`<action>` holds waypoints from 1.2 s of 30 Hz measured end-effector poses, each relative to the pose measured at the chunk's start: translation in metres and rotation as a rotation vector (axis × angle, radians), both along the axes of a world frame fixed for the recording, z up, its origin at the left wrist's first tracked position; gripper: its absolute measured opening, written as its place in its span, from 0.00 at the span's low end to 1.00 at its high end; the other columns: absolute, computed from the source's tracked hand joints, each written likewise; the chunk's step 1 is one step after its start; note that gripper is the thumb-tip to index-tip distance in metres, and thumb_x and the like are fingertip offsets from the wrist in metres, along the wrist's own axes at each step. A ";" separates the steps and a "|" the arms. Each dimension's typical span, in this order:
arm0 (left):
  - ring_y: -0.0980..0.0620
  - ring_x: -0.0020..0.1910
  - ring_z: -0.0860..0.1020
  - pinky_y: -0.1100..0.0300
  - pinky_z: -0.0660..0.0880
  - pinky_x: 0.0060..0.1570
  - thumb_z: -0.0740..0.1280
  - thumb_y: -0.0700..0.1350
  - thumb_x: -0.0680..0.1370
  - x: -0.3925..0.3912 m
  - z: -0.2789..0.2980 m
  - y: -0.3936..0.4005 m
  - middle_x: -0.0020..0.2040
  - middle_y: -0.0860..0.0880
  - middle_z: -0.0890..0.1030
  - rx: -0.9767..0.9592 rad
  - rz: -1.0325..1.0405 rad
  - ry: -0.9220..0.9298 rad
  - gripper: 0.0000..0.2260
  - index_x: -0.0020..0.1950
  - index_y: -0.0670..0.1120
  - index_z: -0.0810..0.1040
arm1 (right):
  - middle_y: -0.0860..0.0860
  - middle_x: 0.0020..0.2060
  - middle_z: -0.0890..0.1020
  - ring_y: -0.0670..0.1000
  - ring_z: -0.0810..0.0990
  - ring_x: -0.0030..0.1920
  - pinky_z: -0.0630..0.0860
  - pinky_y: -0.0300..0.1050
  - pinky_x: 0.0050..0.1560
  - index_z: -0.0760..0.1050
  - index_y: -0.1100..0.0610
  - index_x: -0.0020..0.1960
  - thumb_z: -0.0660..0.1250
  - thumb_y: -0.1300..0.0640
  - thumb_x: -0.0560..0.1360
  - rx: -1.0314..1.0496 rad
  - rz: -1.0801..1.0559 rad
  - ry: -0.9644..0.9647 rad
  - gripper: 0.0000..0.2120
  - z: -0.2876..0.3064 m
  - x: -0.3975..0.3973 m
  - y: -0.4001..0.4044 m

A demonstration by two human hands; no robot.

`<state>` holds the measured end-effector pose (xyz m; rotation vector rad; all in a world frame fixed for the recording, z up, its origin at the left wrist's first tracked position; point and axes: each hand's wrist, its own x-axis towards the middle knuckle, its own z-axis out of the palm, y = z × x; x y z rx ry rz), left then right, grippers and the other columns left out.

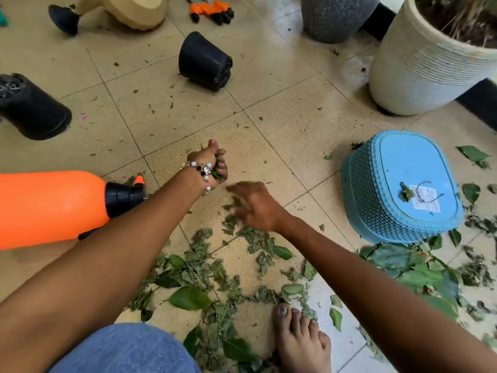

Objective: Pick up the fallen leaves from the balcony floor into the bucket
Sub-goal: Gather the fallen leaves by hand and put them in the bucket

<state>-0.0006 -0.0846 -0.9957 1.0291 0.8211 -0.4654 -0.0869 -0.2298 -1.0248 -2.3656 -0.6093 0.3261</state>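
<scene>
Green and dried fallen leaves (212, 281) lie scattered over the beige tiled floor in front of me, thickest near my knee and bare foot. My left hand (212, 164), with a beaded bracelet at the wrist, is closed around a small bunch of leaves above the floor. My right hand (255, 205) hovers palm down with fingers spread over the upper edge of the leaf pile, blurred by motion. A light blue woven plastic bucket (398, 189) stands upside down at the right, bottom up, a leaf scrap on it.
An orange spray bottle (53, 205) lies at the left under my left arm. Two black nursery pots (204, 61) (29, 106) lie tipped on the floor. A white planter (430, 57) and a grey pot (336, 17) stand at the back right. Orange gloves (212, 10) lie at the back.
</scene>
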 end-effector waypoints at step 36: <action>0.56 0.17 0.63 0.71 0.63 0.21 0.64 0.61 0.78 -0.033 0.060 0.061 0.26 0.50 0.69 0.017 0.143 -0.064 0.20 0.37 0.46 0.72 | 0.57 0.64 0.78 0.52 0.73 0.67 0.68 0.46 0.69 0.71 0.59 0.70 0.56 0.72 0.78 0.334 -0.140 0.181 0.23 0.104 0.036 0.091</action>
